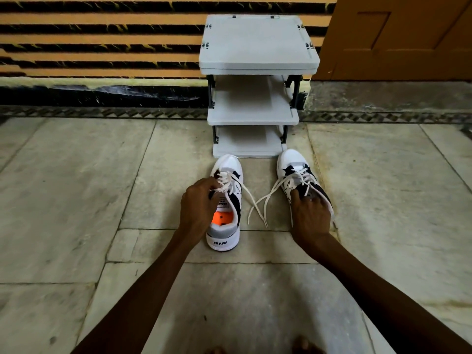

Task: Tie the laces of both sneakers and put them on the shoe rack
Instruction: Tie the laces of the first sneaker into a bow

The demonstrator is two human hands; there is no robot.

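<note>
A person is crouching before a grey shoe rack [258, 42], 2 untied sneakers just in front. The left hand [198, 203] is pinching the left sneaker [226, 200] laces; the right hand [310, 213] is gripping the right sneaker [297, 172]. Best finishing 1 knot first.

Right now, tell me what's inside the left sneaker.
An orange insole shows in the left sneaker, behind its labelled tongue. The toe end is hidden by tongue, laces and the left hand.
</note>
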